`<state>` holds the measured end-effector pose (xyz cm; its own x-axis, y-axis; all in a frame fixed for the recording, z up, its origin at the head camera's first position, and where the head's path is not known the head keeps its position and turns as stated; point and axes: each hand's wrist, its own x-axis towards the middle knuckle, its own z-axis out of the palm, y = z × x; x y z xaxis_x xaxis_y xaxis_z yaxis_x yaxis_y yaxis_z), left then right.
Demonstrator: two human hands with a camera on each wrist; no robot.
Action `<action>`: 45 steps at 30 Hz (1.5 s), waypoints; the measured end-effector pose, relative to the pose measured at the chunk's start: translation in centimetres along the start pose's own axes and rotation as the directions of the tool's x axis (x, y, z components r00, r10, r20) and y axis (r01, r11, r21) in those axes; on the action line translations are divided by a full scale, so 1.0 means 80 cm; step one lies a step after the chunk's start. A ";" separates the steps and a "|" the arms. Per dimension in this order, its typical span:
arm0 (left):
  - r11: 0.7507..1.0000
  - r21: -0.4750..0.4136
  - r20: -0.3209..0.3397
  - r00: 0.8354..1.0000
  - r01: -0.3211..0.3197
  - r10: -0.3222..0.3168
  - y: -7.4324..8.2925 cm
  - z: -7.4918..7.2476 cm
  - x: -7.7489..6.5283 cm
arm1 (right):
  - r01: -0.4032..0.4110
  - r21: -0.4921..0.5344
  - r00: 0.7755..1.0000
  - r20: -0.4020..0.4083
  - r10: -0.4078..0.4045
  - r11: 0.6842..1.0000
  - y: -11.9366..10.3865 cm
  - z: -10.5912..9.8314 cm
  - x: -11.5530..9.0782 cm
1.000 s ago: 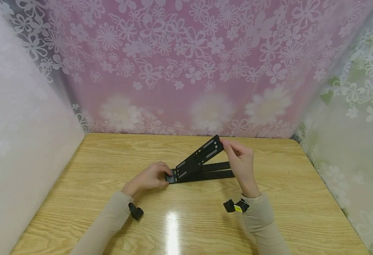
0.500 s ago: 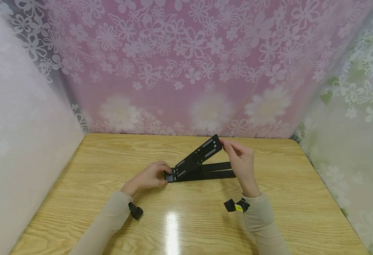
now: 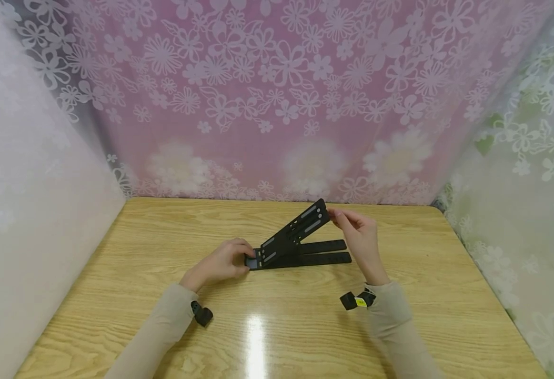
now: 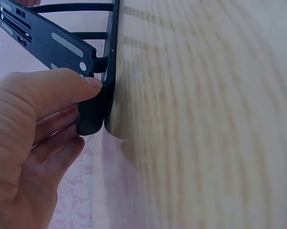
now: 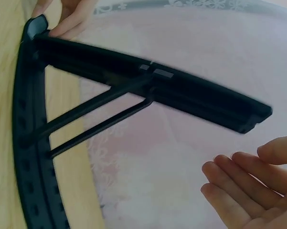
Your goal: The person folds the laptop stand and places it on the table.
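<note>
A black folding laptop stand stands on the table, its slotted top plate tilted up to the right over two long base rails. My left hand grips the stand's low left end, thumb on the near side and fingers round the far side in the left wrist view. Two thin support struts prop the raised plate in the right wrist view. Just off the plate's upper end is my right hand, fingers loosely extended and holding nothing, with a gap between fingertips and plate.
The wooden table reaches back to a pink flowered curtain. Pale sheets hang along the left and right sides. A small black camera is strapped to each wrist.
My right hand has let go of the raised plate and drawn slightly right, uncovering the rail ends. The plate stays tilted, and my left hand keeps its grip.
</note>
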<state>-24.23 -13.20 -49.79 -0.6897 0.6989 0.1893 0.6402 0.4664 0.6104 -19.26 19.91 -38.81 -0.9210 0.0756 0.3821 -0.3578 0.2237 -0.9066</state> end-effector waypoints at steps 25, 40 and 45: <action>0.992 -0.033 -0.203 0.973 -0.122 0.113 0.070 -0.014 0.030 | -0.037 -0.365 0.896 0.399 0.192 0.930 0.119 -0.041 0.022; 0.986 0.118 -0.535 0.829 -0.117 0.162 0.132 0.004 0.055 | 0.134 -0.544 0.793 0.560 0.239 0.829 0.146 -0.049 0.017; 0.995 0.031 -0.571 0.815 -0.097 0.098 0.144 0.013 0.060 | 0.110 -0.557 0.781 0.561 0.275 0.823 0.148 -0.052 0.016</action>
<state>-19.83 -3.87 -42.68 -0.6929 0.3055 0.6531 0.7144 0.4132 0.5647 -23.98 26.70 -48.29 -0.9040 -0.4244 -0.0514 -0.3099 0.7335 -0.6049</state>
